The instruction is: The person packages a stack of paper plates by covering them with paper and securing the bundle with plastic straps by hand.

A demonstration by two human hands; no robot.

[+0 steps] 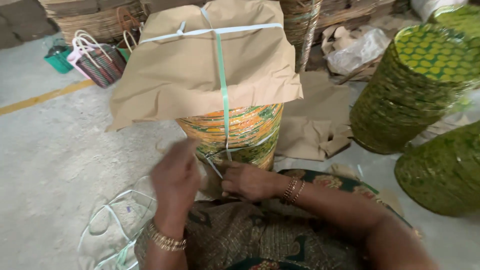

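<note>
A tall stack of orange and green woven baskets (250, 131) stands in front of me, capped with brown paper (200, 65) and bound by pale green plastic strap (223, 90). My right hand (250, 180) pinches the strap low on the stack's near side. My left hand (176, 181) is raised just left of it, fingers curled, blurred, close to the strap's loose end (214, 167). Both wrists wear gold bangles.
Loose strap (112, 225) lies coiled on the concrete floor at my left knee. Green and yellow basket stacks (415, 85) stand at the right. Crumpled brown paper (315, 125) lies behind the stack. Woven handbags (97, 60) sit at the back left.
</note>
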